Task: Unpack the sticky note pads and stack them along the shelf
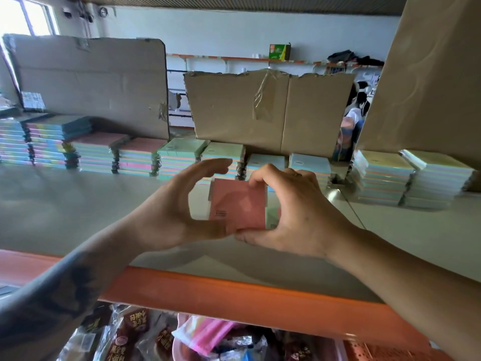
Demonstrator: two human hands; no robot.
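pink pad [238,204] upright, right hand [294,214] pinching

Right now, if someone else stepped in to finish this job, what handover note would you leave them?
Right hand: grips the pink-topped pad, thumb under its near edge.
Left hand: open, thumb touching the pad's near corner, fingers arched above.
The pad is above the shelf, in front of the row.
Done: stacks of pads line the shelf's back.
Left: add this pad to a stack, probably a lower one near the middle. How many pads remain is not visible.
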